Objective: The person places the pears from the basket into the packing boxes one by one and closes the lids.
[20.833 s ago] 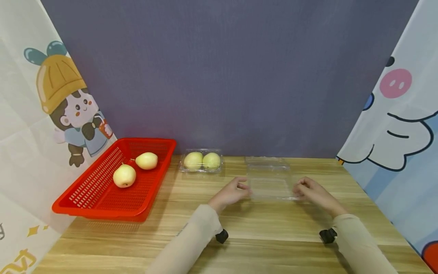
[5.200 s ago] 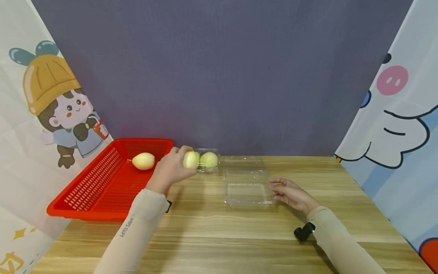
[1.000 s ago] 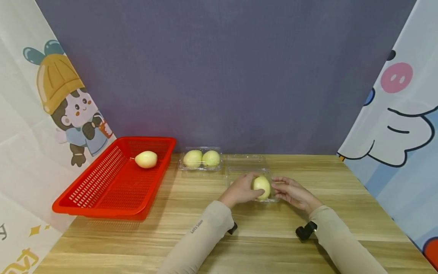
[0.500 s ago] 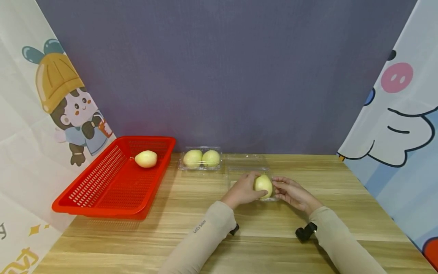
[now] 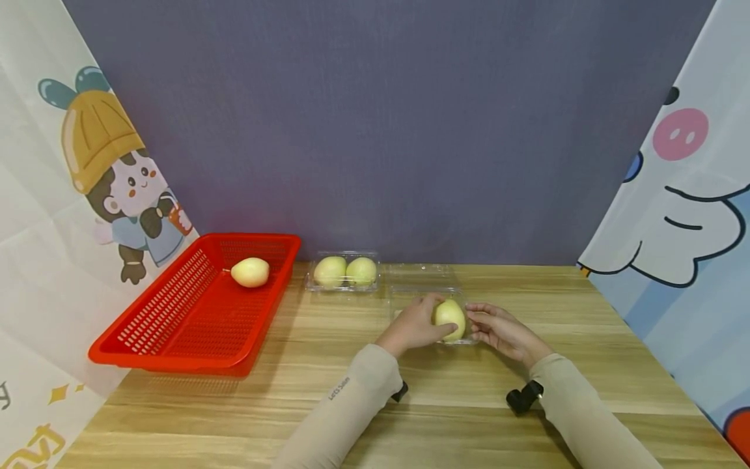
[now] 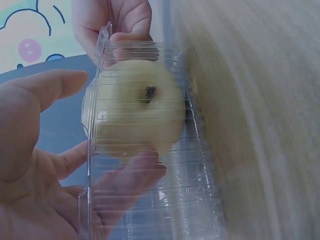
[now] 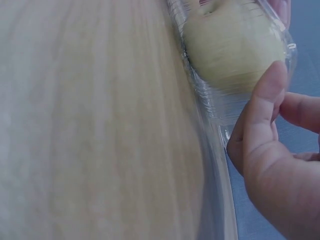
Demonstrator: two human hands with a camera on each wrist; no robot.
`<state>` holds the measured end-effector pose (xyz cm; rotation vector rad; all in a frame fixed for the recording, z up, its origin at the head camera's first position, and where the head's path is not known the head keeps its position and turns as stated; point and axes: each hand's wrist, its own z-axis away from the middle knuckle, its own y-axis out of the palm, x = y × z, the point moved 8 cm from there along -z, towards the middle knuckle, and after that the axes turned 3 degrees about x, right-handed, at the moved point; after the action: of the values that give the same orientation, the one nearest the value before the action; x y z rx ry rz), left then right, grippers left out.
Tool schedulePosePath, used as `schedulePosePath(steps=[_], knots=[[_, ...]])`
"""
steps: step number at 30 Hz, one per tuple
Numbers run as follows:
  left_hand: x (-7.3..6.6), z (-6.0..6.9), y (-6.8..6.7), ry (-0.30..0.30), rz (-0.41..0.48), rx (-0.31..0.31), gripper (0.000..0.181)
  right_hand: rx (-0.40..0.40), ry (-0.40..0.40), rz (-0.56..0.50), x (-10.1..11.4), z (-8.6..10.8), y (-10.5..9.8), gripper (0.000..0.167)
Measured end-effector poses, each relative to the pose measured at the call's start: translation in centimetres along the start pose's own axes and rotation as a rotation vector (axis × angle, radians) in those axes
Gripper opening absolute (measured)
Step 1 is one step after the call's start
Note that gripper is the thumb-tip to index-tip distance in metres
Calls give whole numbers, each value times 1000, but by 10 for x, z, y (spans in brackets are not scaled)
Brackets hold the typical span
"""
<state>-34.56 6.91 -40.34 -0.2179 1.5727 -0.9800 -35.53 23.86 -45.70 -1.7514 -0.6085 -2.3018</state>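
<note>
In the head view, my left hand (image 5: 417, 324) is round a pale yellow pear (image 5: 450, 319) at the right end of an open clear plastic container (image 5: 425, 279). The left wrist view shows the pear (image 6: 137, 110) behind the ribbed clear wall, with fingers (image 6: 142, 172) at its underside and the thumb nearer the rim. My right hand (image 5: 505, 333) holds the container's right end. Seen from the right wrist, its thumb (image 7: 272, 82) lies against the clear wall beside the pear (image 7: 232, 47). My left palm hides the container's left part.
A red basket (image 5: 266, 326) at the left holds one pear (image 5: 250, 272). Behind, left of the open container, a clear box (image 5: 342, 288) holds two pears (image 5: 331, 271). A dark panel (image 5: 387, 130) stands along the table's back edge.
Over the last seconds my left hand has carried a pear from beside the basket rightward into the open container. In the last half second it has barely moved; my right hand stays put.
</note>
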Motion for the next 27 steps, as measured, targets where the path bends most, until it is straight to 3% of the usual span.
schedulePosePath(steps=[11, 27], knots=[[-1, 5, -8, 15, -23, -15, 63, 17, -11, -11, -1, 1, 0, 40], [-3, 8, -26, 29, -23, -8, 60, 5, -10, 11, 0, 1, 0, 45]])
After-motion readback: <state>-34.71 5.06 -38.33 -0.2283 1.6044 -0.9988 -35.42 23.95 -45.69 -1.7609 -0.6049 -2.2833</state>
